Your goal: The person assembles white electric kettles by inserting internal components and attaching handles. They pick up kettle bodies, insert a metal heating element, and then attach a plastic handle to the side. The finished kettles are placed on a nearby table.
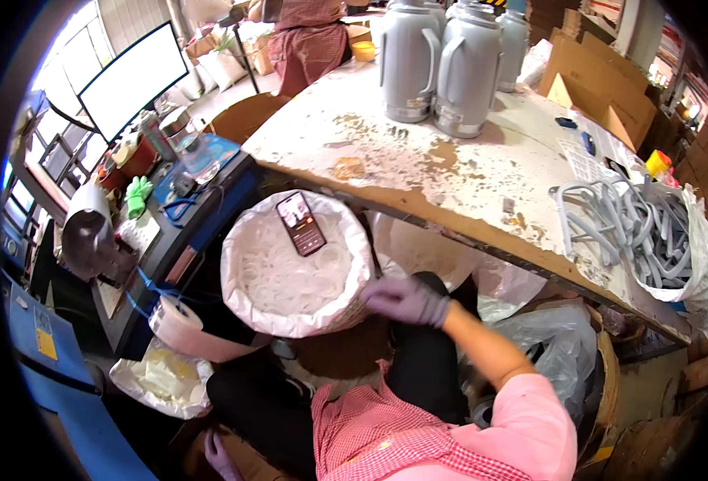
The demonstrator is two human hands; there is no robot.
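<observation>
My right hand (408, 301), in a thin purple-grey glove, hangs over my thigh at the right rim of a white-lined tub (246, 309). Its fingers are curled together by the liner's edge; whether anything is between them is hidden. Many clear round plastic rings (290, 284) fill the tub. A phone (301, 224) with a lit screen lies on these pieces toward the back. My left hand (220, 458), gloved alike, is low at the lower edge, partly cut off, with its fingers stretched out and nothing seen in them.
A worn white workbench (466, 172) carries grey jugs (406, 64) and a bag of grey handles (634, 228). At left are a monitor (133, 80), a cluttered desk and a tape roll (179, 317). A small lined bin (161, 381) stands below. Another person (306, 40) is behind the bench.
</observation>
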